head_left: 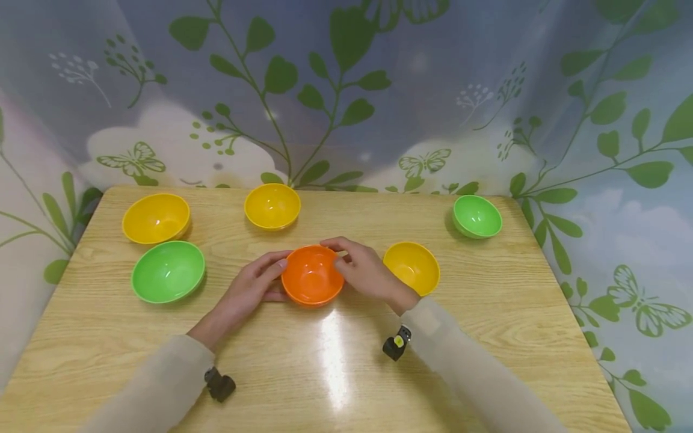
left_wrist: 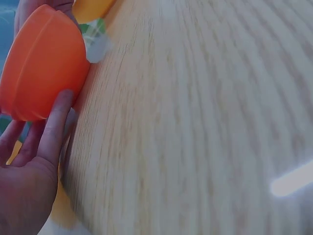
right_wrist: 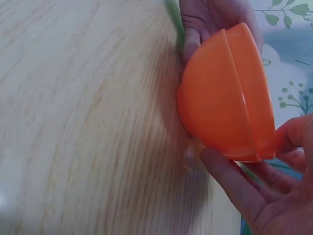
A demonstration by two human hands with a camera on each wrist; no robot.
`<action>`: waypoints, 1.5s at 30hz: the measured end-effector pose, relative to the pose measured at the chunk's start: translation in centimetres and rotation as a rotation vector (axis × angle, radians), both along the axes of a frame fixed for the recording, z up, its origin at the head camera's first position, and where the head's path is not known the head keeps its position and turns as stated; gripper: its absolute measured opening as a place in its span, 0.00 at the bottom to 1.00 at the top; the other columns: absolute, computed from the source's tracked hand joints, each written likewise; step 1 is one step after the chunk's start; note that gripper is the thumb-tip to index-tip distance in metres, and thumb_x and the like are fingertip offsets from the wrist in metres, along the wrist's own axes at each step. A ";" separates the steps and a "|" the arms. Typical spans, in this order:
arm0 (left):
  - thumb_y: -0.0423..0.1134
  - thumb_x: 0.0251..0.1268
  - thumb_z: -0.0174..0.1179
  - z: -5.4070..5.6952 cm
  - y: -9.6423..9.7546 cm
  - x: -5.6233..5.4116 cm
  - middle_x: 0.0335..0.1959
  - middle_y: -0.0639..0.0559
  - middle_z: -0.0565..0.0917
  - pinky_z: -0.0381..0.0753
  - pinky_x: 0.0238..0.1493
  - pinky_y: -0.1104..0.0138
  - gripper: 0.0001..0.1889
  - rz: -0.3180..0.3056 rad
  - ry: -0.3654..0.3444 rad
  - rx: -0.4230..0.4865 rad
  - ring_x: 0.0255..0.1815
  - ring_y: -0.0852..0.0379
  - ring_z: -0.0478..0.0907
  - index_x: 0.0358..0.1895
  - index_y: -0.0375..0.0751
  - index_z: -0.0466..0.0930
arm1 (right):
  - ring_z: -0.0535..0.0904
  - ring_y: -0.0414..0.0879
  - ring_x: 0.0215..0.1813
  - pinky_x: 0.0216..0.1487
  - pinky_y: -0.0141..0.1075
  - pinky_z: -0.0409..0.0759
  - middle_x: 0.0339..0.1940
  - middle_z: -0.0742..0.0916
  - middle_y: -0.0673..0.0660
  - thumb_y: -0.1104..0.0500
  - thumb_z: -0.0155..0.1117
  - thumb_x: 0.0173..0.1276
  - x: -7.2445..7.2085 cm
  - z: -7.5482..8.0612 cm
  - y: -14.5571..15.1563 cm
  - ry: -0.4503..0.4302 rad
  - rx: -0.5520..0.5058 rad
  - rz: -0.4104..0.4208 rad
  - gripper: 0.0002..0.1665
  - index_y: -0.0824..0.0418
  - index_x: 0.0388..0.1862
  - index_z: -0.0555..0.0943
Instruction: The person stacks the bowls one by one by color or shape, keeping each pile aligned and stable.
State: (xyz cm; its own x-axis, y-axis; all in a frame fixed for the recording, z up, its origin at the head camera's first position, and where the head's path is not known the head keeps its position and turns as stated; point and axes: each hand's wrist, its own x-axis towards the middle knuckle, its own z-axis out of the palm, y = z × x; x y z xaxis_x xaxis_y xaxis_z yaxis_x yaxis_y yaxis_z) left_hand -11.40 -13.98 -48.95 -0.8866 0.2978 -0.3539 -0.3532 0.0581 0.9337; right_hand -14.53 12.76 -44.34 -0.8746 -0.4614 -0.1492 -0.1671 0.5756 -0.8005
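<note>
Between both hands, an orange bowl (head_left: 313, 275) sits upright at the middle of the table; a line runs round its outside below the rim in the right wrist view. The left hand (head_left: 250, 287) holds its left side, thumb near the rim and fingers along the outer wall. From the right, the right hand (head_left: 368, 270) grips the rim, its thumb at the edge and other fingers against the outside. Just beyond the right hand is a yellow bowl (head_left: 414, 267), partly behind the wrist. Another yellow bowl (head_left: 272, 206) stands behind the orange one.
At the left stand a larger yellow bowl (head_left: 157, 218) and a green bowl (head_left: 169, 272), close together. A small green bowl (head_left: 477, 216) is at the back right. Leaf-patterned curtain (head_left: 325, 90) borders the wooden table (head_left: 281, 373) at the back and sides.
</note>
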 end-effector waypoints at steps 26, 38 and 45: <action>0.53 0.87 0.57 -0.7 0.7 0.5 0.80 0.40 0.73 0.94 0.55 0.63 0.30 0.069 0.002 0.046 0.58 0.56 0.87 0.82 0.43 0.70 | 0.82 0.65 0.70 0.61 0.58 0.91 0.73 0.83 0.66 0.62 0.52 0.88 -2.0 2.8 6.0 -0.016 -0.100 -0.146 0.21 0.63 0.73 0.79; 0.53 0.87 0.57 -0.9 0.8 0.5 0.81 0.40 0.73 0.94 0.56 0.62 0.30 0.058 0.012 0.061 0.59 0.54 0.87 0.81 0.43 0.70 | 0.85 0.64 0.68 0.65 0.52 0.90 0.74 0.82 0.64 0.59 0.52 0.89 -2.9 3.0 10.1 0.019 -0.009 -0.203 0.21 0.59 0.74 0.79; 0.53 0.87 0.57 -0.8 0.9 0.5 0.80 0.40 0.74 0.94 0.55 0.62 0.30 0.057 0.021 0.059 0.59 0.54 0.87 0.81 0.42 0.70 | 0.83 0.67 0.70 0.72 0.59 0.85 0.75 0.81 0.68 0.58 0.51 0.89 -2.9 3.3 11.5 0.022 0.018 -0.182 0.22 0.63 0.75 0.78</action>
State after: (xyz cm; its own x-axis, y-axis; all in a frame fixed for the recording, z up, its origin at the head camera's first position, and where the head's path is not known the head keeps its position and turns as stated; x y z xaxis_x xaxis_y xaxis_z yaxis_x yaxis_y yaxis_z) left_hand -10.88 -13.12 -49.80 -0.9095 0.2668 -0.3186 -0.3350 -0.0170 0.9421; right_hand -17.39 24.28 -41.05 -0.9465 -0.2929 -0.1355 -0.0768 0.6120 -0.7871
